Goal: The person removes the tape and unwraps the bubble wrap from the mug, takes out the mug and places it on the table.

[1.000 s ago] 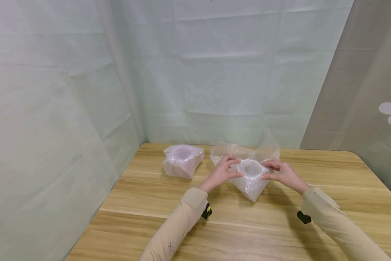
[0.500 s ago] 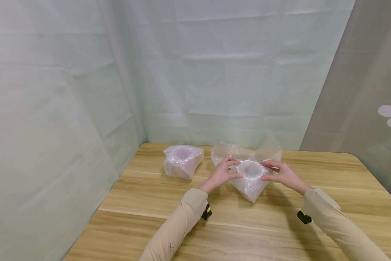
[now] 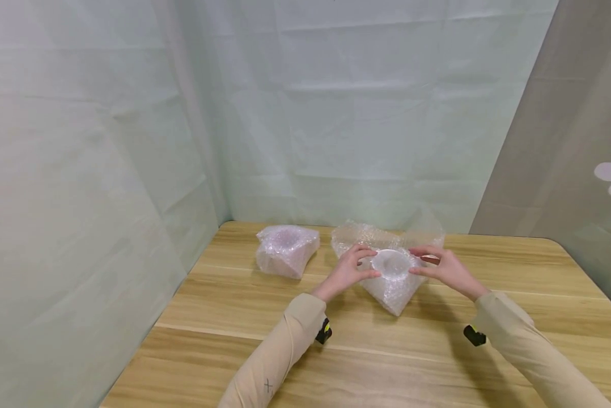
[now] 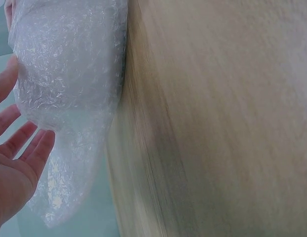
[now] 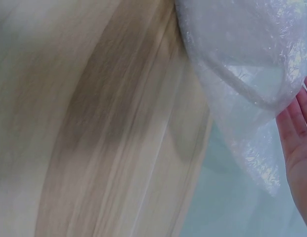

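A white round-rimmed vessel, cup-like from above [image 3: 391, 264], stands upright on the table in a partly opened sheet of bubble wrap [image 3: 394, 297]. My left hand [image 3: 347, 271] touches its left side, thumb at the front and fingers spread behind. From the right, my right hand [image 3: 449, 272] reaches to the rim with thumb and fingers apart. In the left wrist view, loosely extended fingertips [image 4: 44, 140] rest against the bubble wrap [image 4: 69, 59]. The right wrist view shows fairly straight fingers [image 5: 291, 123] along the wrap [image 5: 242, 74]; its thumb is hidden there.
A second bubble-wrapped bundle [image 3: 287, 252] sits to the left on the wooden table [image 3: 387, 362]. Loose bubble wrap [image 3: 361, 231] stands up behind the vessel, near the table's back edge. Pale cloth walls [image 3: 336, 113] rise behind and at the left.
My right thumb and fingers have spread a little wider and shifted slightly up at the rim. The left hand, the vessel and the second bundle stay nearly where they were.
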`<state>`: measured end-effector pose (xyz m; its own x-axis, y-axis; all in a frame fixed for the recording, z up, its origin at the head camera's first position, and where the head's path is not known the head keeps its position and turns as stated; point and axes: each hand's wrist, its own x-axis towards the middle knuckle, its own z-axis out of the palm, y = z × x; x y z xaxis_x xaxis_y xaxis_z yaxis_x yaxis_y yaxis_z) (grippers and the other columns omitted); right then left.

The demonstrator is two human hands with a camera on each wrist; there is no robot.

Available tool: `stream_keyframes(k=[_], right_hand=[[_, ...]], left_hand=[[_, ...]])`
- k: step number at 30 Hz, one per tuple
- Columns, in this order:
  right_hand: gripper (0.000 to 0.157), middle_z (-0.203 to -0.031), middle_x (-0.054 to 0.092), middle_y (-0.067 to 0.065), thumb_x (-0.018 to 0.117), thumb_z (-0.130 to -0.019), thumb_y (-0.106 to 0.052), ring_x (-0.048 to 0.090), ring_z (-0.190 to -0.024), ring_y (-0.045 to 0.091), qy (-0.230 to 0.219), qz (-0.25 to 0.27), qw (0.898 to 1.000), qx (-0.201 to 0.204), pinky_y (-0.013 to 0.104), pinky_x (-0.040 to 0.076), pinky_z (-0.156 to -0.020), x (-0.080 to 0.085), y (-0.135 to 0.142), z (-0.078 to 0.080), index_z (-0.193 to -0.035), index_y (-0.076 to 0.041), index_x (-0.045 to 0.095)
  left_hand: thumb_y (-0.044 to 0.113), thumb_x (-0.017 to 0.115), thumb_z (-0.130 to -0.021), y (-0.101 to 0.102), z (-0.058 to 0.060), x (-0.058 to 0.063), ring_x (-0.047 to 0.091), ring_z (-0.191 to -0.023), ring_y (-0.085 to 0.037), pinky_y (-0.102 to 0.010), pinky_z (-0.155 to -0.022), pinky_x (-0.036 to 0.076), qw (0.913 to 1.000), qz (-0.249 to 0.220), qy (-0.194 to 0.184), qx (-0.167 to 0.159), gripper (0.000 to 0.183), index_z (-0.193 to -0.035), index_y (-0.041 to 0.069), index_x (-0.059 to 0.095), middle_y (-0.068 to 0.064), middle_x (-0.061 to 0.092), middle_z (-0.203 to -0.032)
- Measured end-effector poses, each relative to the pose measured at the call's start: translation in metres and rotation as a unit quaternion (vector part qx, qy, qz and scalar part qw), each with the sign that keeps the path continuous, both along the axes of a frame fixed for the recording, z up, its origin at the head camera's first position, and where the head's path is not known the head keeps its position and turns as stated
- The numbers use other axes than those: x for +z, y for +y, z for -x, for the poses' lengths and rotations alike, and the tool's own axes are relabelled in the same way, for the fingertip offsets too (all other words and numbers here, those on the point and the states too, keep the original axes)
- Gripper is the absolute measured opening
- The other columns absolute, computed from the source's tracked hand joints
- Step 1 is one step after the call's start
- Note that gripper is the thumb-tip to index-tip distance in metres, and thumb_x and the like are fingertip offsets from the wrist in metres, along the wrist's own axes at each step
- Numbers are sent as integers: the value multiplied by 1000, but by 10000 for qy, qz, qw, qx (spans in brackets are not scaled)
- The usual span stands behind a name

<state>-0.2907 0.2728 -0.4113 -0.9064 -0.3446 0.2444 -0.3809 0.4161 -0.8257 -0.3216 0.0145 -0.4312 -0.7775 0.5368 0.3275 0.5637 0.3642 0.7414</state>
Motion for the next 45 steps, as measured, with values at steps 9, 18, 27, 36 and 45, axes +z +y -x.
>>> stream_keyframes(k=[9,18,27,36,45], right_hand=[[57,-128,45,14,71,-79,-31,43,-112,40,3,-271,9994,-206,45,39,-89,6,-6,6,-126,-5,51],[57,-131,42,18,69,-81,-26,40,-113,45,-68,-260,9995,-175,44,42,-86,-2,-10,10,-127,1,48],[55,-125,47,21,68,-82,-21,45,-111,40,-11,-152,9999,-29,39,41,-88,-3,-13,12,-125,6,47],[49,-115,53,23,67,-83,-17,49,-105,37,123,-157,9998,-85,40,42,-87,-2,-14,13,-121,9,50],[38,-101,60,16,67,-83,-12,55,-93,28,605,-405,9964,-441,37,47,-80,1,-9,11,-114,7,57]], left_hand=[[18,75,-75,0,0,3,46,-108,-21,-23,-85,41,10000,-73,-9,7,50,-118,0,56,-9,47,-118],[20,74,-75,-1,-2,1,46,-108,-18,-25,-86,42,10000,-73,-52,-43,51,-118,1,56,-8,48,-118],[19,74,-76,-1,-2,1,46,-108,-19,-23,-85,42,9998,-131,-142,-86,51,-119,1,55,-8,48,-118],[16,75,-75,0,1,1,47,-108,-25,-26,-84,43,9997,-200,-122,-85,49,-117,-1,56,-9,49,-116],[17,75,-74,0,1,-1,48,-105,-20,-25,-83,43,9998,-156,-111,-42,50,-117,0,56,-8,50,-116]])
